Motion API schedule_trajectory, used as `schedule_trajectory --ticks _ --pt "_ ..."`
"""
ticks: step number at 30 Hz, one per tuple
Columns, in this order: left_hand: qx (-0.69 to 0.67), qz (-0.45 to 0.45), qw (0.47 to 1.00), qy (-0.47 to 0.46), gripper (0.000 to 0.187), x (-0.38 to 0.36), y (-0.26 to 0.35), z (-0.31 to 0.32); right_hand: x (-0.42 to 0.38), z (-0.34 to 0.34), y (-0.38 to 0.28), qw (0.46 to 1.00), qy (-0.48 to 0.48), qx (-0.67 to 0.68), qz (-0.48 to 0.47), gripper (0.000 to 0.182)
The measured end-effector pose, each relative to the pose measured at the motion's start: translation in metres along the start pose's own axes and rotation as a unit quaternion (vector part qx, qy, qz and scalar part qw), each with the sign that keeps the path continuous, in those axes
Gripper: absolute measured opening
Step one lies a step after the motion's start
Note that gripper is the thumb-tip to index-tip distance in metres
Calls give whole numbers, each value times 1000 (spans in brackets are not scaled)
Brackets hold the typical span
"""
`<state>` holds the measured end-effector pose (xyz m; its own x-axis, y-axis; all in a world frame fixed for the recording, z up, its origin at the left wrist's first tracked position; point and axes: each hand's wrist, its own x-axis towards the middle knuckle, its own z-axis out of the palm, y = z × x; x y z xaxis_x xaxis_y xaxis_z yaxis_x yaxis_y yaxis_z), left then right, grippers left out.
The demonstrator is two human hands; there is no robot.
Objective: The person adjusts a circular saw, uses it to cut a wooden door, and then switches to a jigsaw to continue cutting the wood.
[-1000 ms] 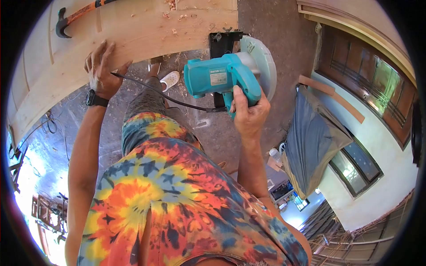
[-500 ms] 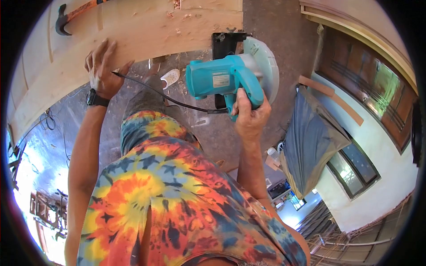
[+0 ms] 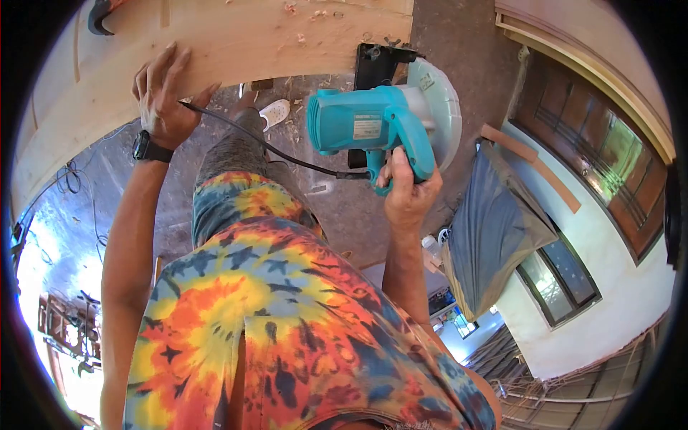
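My right hand [image 3: 412, 190] grips the rear handle of a teal circular saw [image 3: 356, 118]. The saw's black base plate [image 3: 373, 68] overlaps the right end of a pale wooden board [image 3: 251, 46], and its round guard [image 3: 438, 107] hangs past that end. My left hand [image 3: 163, 100], a watch on its wrist, rests on the board's near edge with fingers stretched out. The saw's black cord [image 3: 265, 145] runs across to this hand, passing by the thumb. A hammer's black head [image 3: 100, 20] lies farther up the board, partly cut off by the view's edge.
Wood shavings [image 3: 290, 8] dot the board. Below, a white clog [image 3: 275, 113] is on the dark floor [image 3: 344, 215]. Loose cables [image 3: 72, 175] lie at left. A draped grey cover [image 3: 494, 222] stands at right, near a carved wooden door [image 3: 588, 150].
The view has shifted slightly, so the board's end and the saw sit farther right and less of the hammer shows. Both hands keep their places on the saw and the board.
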<state>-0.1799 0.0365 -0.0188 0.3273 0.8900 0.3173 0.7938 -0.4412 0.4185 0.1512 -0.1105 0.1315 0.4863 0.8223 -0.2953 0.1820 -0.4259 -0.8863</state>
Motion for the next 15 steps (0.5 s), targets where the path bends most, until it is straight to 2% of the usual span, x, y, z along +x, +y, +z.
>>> schedule_trajectory --ticks 15 --pt "5 -2 1000 -6 70 2 2 -4 -1 1 3 1000 -8 -17 -15 6"
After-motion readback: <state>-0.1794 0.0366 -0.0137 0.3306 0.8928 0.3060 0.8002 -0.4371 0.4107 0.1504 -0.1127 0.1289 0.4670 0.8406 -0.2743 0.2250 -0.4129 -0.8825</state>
